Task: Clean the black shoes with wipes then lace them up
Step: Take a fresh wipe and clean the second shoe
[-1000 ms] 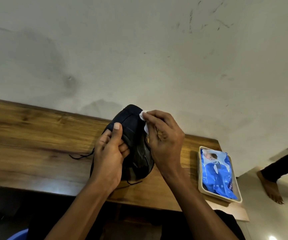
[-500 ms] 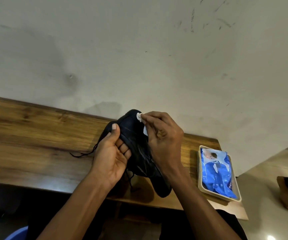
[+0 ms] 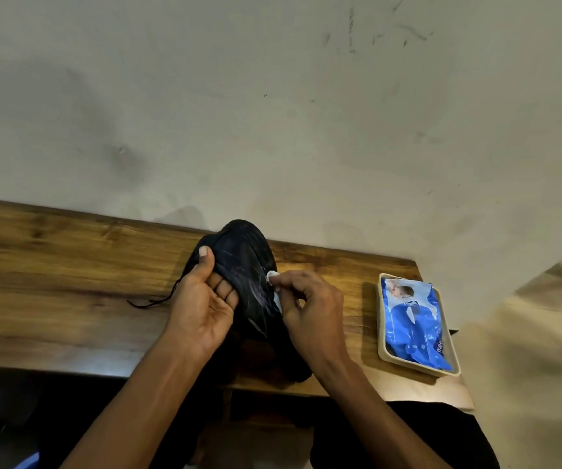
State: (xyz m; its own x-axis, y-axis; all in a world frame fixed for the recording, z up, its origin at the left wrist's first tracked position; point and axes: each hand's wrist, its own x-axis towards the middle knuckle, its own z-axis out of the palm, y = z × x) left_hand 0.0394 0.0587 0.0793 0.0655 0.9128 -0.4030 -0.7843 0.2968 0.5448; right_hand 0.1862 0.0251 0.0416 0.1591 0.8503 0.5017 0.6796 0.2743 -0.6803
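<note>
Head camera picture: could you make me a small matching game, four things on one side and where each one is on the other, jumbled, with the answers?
Things:
1. black shoe
2. white wipe
3. blue wipes pack
4. loose black lace

Places:
A. lying in a beige tray at the table's right end
B. pinched in the right hand
C. trailing on the wooden table, left of the left hand
D. held up between both hands

Pairs: 1-D, 2-B, 3-A, 4-C
</note>
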